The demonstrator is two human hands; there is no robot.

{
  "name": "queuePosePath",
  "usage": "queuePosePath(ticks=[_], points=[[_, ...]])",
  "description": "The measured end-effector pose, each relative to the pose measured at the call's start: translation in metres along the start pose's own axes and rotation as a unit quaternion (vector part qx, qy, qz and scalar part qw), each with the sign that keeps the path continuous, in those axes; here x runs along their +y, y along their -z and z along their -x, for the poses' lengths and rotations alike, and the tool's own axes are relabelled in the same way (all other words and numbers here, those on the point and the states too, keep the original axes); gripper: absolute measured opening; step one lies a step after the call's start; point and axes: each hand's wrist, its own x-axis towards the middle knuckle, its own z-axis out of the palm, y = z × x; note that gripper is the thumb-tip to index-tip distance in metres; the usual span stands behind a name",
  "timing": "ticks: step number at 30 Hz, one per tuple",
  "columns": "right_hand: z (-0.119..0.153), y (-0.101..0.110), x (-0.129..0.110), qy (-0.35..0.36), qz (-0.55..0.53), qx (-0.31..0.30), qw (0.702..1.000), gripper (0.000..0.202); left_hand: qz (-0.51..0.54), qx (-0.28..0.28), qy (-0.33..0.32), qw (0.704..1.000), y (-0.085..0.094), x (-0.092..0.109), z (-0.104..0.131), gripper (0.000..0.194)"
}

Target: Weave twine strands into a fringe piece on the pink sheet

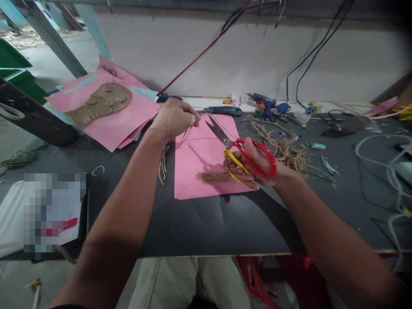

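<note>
My left hand is closed on thin twine, whose strands hang below it and loop round the back of the hand. A line of twine runs from its fingers toward the right. My right hand holds scissors with red and yellow handles, their blades parted and pointing up and left toward the twine. Beneath both hands lies a pink sheet. On its lower part rests a short brown strip of twine rows, its right end close to my right fingers.
Loose twine is heaped at the right. A blue glue gun and a cutter lie along the back. Pink sheets with a twine-covered shape are at the left, above a tablet-like object. Cables hang at the right.
</note>
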Motion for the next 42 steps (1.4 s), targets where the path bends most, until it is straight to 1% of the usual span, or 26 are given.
queuePosePath(ticks=[2, 3, 6, 8, 10, 12, 14, 16, 17, 19, 21, 23, 25, 27, 30, 35, 38, 42], points=[[-0.002, 0.000, 0.001, 0.003, 0.023, 0.011, 1.000, 0.063, -0.009, 0.030, 0.015, 0.999, 0.001, 0.003, 0.009, 0.014], [-0.003, 0.000, 0.002, 0.010, 0.036, 0.011, 0.999, 0.061, -0.010, 0.034, 0.020, 0.999, -0.001, 0.003, 0.016, 0.015], [-0.004, -0.005, 0.004, 0.042, 0.079, -0.011, 0.996, 0.057, 0.028, 0.057, 0.051, 0.997, -0.013, -0.003, 0.039, 0.016], [-0.003, -0.006, 0.005, 0.041, 0.105, -0.016, 0.994, 0.057, 0.050, 0.051, 0.084, 0.994, -0.024, -0.010, 0.051, 0.014], [0.000, -0.004, 0.003, 0.028, 0.125, -0.010, 0.992, 0.056, 0.094, 0.040, 0.112, 0.988, -0.034, -0.019, 0.058, 0.011], [0.004, 0.005, 0.000, 0.014, 0.147, -0.004, 0.989, 0.054, 0.165, 0.023, 0.136, 0.977, -0.040, -0.028, 0.058, 0.014], [0.010, 0.020, -0.003, 0.003, 0.169, -0.005, 0.986, 0.054, 0.215, 0.012, 0.151, 0.965, -0.043, -0.036, 0.056, 0.017], [0.015, 0.035, -0.005, 0.002, 0.173, -0.008, 0.985, 0.055, 0.231, 0.003, 0.144, 0.962, -0.043, -0.042, 0.054, 0.018], [0.018, 0.041, -0.006, 0.007, 0.173, 0.000, 0.985, 0.054, 0.232, -0.002, 0.140, 0.963, -0.043, -0.045, 0.053, 0.017], [0.021, 0.047, -0.007, 0.015, 0.184, -0.002, 0.983, 0.056, 0.227, -0.013, 0.143, 0.963, -0.042, -0.047, 0.052, 0.017], [0.023, 0.046, -0.010, 0.020, 0.210, -0.025, 0.977, 0.059, 0.223, -0.022, 0.153, 0.963, -0.041, -0.047, 0.053, 0.017], [0.022, 0.040, -0.013, 0.025, 0.233, -0.051, 0.971, 0.060, 0.219, -0.028, 0.154, 0.963, -0.042, -0.046, 0.054, 0.017], [0.020, 0.034, -0.014, 0.033, 0.242, -0.053, 0.968, 0.058, 0.220, -0.027, 0.149, 0.964, -0.043, -0.044, 0.054, 0.018], [0.018, 0.029, -0.014, 0.044, 0.243, -0.035, 0.968, 0.056, 0.224, -0.023, 0.148, 0.963, -0.045, -0.042, 0.055, 0.018], [0.014, 0.025, -0.012, 0.042, 0.250, -0.006, 0.967, 0.057, 0.216, -0.020, 0.141, 0.966, -0.049, -0.039, 0.056, 0.018], [0.004, 0.020, -0.009, 0.009, 0.237, 0.042, 0.971, 0.050, 0.127, -0.020, 0.085, 0.988, -0.052, -0.037, 0.057, 0.022], [0.000, 0.021, -0.007, -0.011, 0.229, 0.049, 0.972, 0.047, 0.134, -0.023, 0.075, 0.988, -0.052, -0.040, 0.057, 0.020], [-0.001, 0.022, -0.008, -0.009, 0.220, 0.059, 0.974, 0.043, 0.163, -0.023, 0.084, 0.983, -0.052, -0.046, 0.055, 0.023]])
